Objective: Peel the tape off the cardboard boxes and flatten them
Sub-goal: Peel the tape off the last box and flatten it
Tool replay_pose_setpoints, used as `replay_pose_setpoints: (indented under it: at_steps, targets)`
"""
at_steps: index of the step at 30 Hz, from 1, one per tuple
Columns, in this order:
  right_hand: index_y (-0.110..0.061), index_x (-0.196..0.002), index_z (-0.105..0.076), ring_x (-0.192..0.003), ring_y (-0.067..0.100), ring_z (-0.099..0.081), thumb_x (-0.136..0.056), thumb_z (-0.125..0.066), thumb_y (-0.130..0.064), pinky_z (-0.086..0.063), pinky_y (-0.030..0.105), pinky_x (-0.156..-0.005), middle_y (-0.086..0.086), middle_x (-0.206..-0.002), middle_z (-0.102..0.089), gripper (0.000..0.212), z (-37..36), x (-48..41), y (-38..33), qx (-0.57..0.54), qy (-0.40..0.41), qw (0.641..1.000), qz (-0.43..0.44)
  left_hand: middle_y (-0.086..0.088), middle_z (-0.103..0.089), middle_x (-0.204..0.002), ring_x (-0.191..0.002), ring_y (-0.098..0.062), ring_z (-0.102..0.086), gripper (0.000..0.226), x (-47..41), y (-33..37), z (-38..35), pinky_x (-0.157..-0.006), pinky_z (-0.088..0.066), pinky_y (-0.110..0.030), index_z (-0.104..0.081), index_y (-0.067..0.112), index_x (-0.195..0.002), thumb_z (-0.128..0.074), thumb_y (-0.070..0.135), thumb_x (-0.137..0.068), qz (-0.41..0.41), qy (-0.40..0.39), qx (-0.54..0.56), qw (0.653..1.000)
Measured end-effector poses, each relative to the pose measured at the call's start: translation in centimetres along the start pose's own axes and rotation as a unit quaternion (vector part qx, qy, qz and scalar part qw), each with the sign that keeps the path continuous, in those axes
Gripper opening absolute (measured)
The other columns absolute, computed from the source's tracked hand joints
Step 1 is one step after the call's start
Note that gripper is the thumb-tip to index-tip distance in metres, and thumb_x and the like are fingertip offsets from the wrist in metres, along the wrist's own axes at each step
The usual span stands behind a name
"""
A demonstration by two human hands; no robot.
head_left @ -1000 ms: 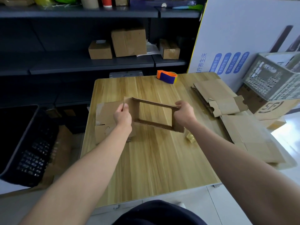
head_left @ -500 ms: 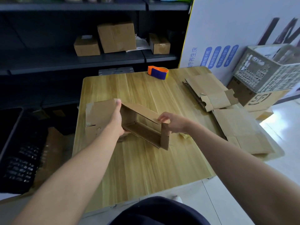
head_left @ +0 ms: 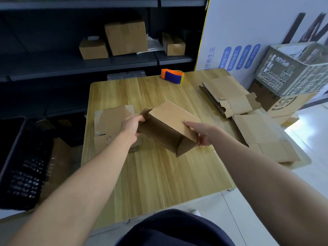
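Wooden counter (head_left: 159,174), dark shelves (head_left: 71,64) behind. Part-collapsed box (head_left: 170,118) held just over counter centre, long axis far-left to near-right. Left hand (head_left: 131,126), right hand (head_left: 200,132): each grip clamped on one end.

Both forearms are bare along all their visible length, the left forearm (head_left: 99,167) at seven o'clock and the right forearm (head_left: 257,167) at four o'clock. The left hand (head_left: 131,126) and right hand (head_left: 200,132) are bare too. At six o'clock sits a dark navy garment (head_left: 177,229), plain and smooth.
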State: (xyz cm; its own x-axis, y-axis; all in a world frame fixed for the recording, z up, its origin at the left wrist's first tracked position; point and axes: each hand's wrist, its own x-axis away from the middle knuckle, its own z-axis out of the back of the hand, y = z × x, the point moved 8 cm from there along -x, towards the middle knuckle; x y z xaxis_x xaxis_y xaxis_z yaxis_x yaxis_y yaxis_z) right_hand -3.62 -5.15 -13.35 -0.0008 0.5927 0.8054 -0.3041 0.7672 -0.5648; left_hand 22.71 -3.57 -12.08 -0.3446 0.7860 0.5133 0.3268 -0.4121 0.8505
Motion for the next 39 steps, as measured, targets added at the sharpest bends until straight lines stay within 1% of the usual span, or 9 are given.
replay_pose_setpoints:
  at_steps: [4, 8, 13, 18, 23, 28, 31, 35, 39]
  targets:
    - [-0.011, -0.125, -0.045, -0.102, 0.03, -0.058, -0.079, -0.073, -0.039, -0.05, 0.039, -0.075, 0.014, -0.119, -0.056, 0.061, 0.1, -0.8, 2.7, -0.059, 0.008, 0.997, -0.052, -0.009, -0.06, -0.091, -0.085, -0.022, -0.054, 0.02, 0.7, 0.1, -1.2, -0.068, -0.047, -0.031, -0.066, 0.009, -0.095, -0.055, 0.024, -0.087, 0.032, -0.142, 0.002, 0.989]
    - [-0.004, -0.123, -0.047, -0.107, 0.031, -0.059, -0.077, -0.077, -0.01, -0.048, 0.046, -0.094, 0.013, -0.119, -0.058, 0.056, 0.9, -1.4, 3.0, -0.089, 0.063, 0.994, -0.008, -0.009, -0.064, -0.111, -0.109, -0.026, -0.06, 0.014, -1.3, -1.8, 1.2, -0.074, -0.052, -0.031, -0.063, 0.011, -0.09, -0.072, 0.018, -0.082, 0.016, -0.037, -0.157, 0.987]
    - [-0.002, -0.123, -0.052, -0.116, 0.03, -0.054, -0.081, -0.074, -0.009, -0.046, 0.041, -0.097, 0.012, -0.125, -0.055, 0.048, 1.8, -1.4, 1.9, 0.053, 0.089, 0.994, 0.031, -0.01, -0.041, -0.143, -0.128, -0.028, -0.043, 0.08, -2.4, -4.4, 2.4, -0.104, -0.039, -0.039, -0.036, 0.01, -0.14, -0.08, 0.027, -0.075, 0.011, -0.002, -0.385, 0.923]
    - [-0.013, -0.129, -0.053, -0.119, 0.034, -0.051, -0.077, -0.078, -0.011, -0.042, 0.051, -0.103, 0.01, -0.129, -0.054, 0.058, 0.7, -1.0, 1.3, 0.15, 0.011, 0.987, 0.058, -0.005, -0.028, -0.151, -0.138, -0.025, -0.031, 0.109, -2.1, -3.1, 0.2, -0.112, -0.03, -0.043, -0.019, 0.02, -0.148, -0.082, 0.048, -0.063, -0.052, -0.068, -0.458, 0.885]
    - [-0.013, -0.127, -0.054, -0.115, 0.031, -0.054, -0.081, -0.074, -0.018, -0.044, 0.047, -0.101, 0.008, -0.125, -0.057, 0.05, 1.8, -0.8, 0.0, 0.26, 0.037, 0.958, 0.117, 0.002, -0.06, -0.126, -0.114, -0.025, -0.056, 0.123, -5.2, -5.0, 0.3, -0.098, -0.047, -0.042, -0.055, 0.021, -0.126, -0.082, 0.073, -0.018, 0.011, -0.078, -0.472, 0.878]
    - [-0.01, -0.144, -0.032, -0.121, 0.031, -0.047, -0.084, -0.069, -0.016, -0.047, 0.041, -0.096, 0.013, -0.137, -0.045, 0.071, 4.0, -0.6, 0.2, 0.253, 0.205, 0.931, 0.163, -0.013, -0.042, -0.144, -0.129, -0.032, -0.044, 0.081, -1.5, -6.7, -0.8, -0.105, -0.039, -0.043, -0.033, 0.001, -0.143, -0.075, 0.03, -0.08, 0.077, -0.072, -0.384, 0.917]
    - [-0.007, -0.143, -0.029, -0.11, 0.029, -0.051, -0.085, -0.068, -0.014, -0.05, 0.033, -0.078, 0.014, -0.134, -0.048, 0.07, 2.0, -1.5, 3.1, 0.236, 0.167, 0.948, 0.134, -0.014, -0.047, -0.138, -0.127, -0.033, -0.045, 0.059, -1.0, -9.6, 0.2, -0.105, -0.037, -0.046, -0.039, -0.004, -0.137, -0.065, 0.019, -0.09, 0.141, -0.06, -0.355, 0.922]
    - [0.001, -0.134, -0.044, -0.104, 0.029, -0.058, -0.086, -0.068, -0.022, -0.048, 0.032, -0.08, 0.015, -0.126, -0.054, 0.058, -1.6, -3.6, 7.5, 0.295, 0.098, 0.947, 0.081, -0.017, -0.053, -0.128, -0.112, -0.028, -0.053, 0.046, 0.2, -13.8, 1.1, -0.098, -0.044, -0.044, -0.042, -0.004, -0.134, -0.058, 0.011, -0.093, 0.203, -0.062, -0.319, 0.924]
    - [-0.001, -0.136, -0.038, -0.125, 0.031, -0.046, -0.087, -0.066, -0.038, -0.042, 0.032, -0.095, 0.018, -0.138, -0.042, 0.068, -2.9, -5.7, 9.6, 0.377, 0.107, 0.919, 0.055, -0.017, -0.047, -0.138, -0.12, -0.033, -0.052, 0.073, -0.5, -15.8, 2.1, -0.099, -0.045, -0.046, -0.034, 0.0, -0.14, -0.072, 0.027, -0.083, 0.158, -0.032, -0.441, 0.883]
